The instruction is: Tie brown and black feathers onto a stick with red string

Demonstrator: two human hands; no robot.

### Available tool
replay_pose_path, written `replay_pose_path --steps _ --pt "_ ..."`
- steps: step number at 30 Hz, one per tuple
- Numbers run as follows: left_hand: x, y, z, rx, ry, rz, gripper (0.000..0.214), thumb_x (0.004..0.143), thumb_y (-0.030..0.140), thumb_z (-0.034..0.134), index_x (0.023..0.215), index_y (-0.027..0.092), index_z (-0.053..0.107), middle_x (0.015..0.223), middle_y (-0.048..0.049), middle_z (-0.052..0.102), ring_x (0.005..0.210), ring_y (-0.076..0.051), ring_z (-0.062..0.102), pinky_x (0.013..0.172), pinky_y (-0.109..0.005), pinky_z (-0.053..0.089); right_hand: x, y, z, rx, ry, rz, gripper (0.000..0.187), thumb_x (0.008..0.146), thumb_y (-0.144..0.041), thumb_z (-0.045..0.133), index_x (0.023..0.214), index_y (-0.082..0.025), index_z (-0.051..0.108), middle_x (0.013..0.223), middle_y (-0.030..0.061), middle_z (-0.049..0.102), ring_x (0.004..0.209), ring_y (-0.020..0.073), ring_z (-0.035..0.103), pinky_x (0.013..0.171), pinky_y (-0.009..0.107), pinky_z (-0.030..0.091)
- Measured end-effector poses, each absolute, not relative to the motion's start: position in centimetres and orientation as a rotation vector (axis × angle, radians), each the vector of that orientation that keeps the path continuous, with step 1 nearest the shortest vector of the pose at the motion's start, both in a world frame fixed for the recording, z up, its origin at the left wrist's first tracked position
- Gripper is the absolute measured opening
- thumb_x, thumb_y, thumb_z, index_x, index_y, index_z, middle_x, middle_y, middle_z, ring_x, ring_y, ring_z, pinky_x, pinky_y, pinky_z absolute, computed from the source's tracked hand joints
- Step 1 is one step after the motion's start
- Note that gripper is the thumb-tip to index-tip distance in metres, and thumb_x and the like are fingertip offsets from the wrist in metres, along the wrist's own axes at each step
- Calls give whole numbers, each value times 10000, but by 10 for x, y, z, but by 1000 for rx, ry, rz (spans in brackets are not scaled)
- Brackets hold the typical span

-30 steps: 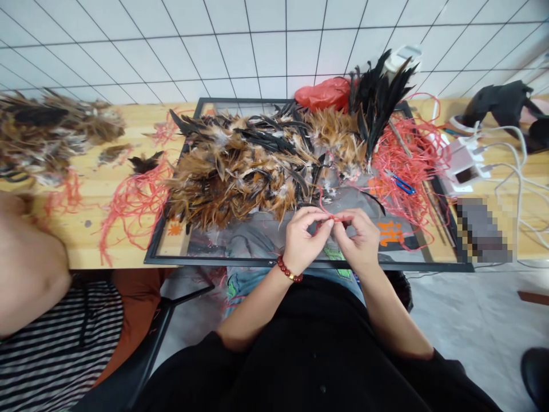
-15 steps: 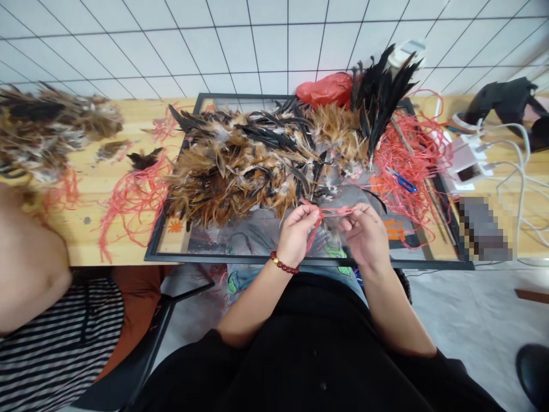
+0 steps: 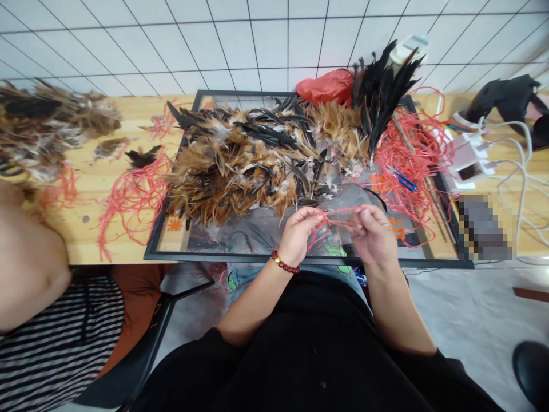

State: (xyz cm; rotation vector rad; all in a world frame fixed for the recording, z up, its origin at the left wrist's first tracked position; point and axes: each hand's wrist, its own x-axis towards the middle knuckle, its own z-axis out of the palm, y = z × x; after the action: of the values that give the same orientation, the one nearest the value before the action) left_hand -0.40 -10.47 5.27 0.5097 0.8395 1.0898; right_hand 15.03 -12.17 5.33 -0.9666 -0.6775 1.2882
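Observation:
Red plastic string (image 3: 341, 213) stretches between my two hands above the front of a black-framed glass panel (image 3: 257, 259). My left hand (image 3: 298, 232), with a dark red bead bracelet at the wrist, pinches the string where the strands bunch together. Loose ends dangle below those fingers. My right hand (image 3: 374, 236) is closed on the other side of the string, its fingers curled. Just beyond my hands, a wide heap of brown and black feathers (image 3: 240, 171) covers the panel. Blue-handled snips (image 3: 403, 180) lie to the right, beside a tangled pile of red string (image 3: 416, 149).
A red plastic bag (image 3: 325, 87) and upright black feathers (image 3: 384, 94) stand at the back. White chargers with cables (image 3: 469, 160) and a blurred dark object (image 3: 482, 226) sit at right. Another person's arm (image 3: 32, 257) is at left, near more feathers (image 3: 47, 129).
My right hand has moved slightly right and curled more. The string between my hands is now spread into longer, separate strands. My left hand has barely moved.

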Motion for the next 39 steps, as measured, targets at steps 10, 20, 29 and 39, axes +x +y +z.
replay_pose_path --steps 10,20,29,39 --pt "-4 -100 51 206 865 1119 146 749 198 693 786 156 557 674 12 598 628 -89 578 648 -232 477 186 -146 84 -560 -1615 1282 304 776 -428 752 1041 -280 765 1034 76 652 773 150 581 715 328 526" --pt "5 -110 56 322 773 1113 290 673 295 821 786 144 601 670 32 580 601 -57 531 608 -200 442 158 -130 45 -1334 -1204 1179 235 785 -385 757 943 -215 724 835 24 696 732 133 609 688 272 511" --pt "0 -109 48 510 860 1110 381 562 359 889 772 153 647 611 56 575 474 -25 434 493 -196 365 141 -125 44 -1125 -740 1234 134 755 -275 701 719 -198 596 692 -14 645 571 80 504 553 215 413" --pt "-2 -116 57 826 897 900 317 687 390 823 818 124 711 608 25 570 489 -26 420 472 -182 312 144 -124 53 -1114 -664 1256 181 743 -241 710 758 -192 537 599 -27 584 497 55 413 460 164 298"
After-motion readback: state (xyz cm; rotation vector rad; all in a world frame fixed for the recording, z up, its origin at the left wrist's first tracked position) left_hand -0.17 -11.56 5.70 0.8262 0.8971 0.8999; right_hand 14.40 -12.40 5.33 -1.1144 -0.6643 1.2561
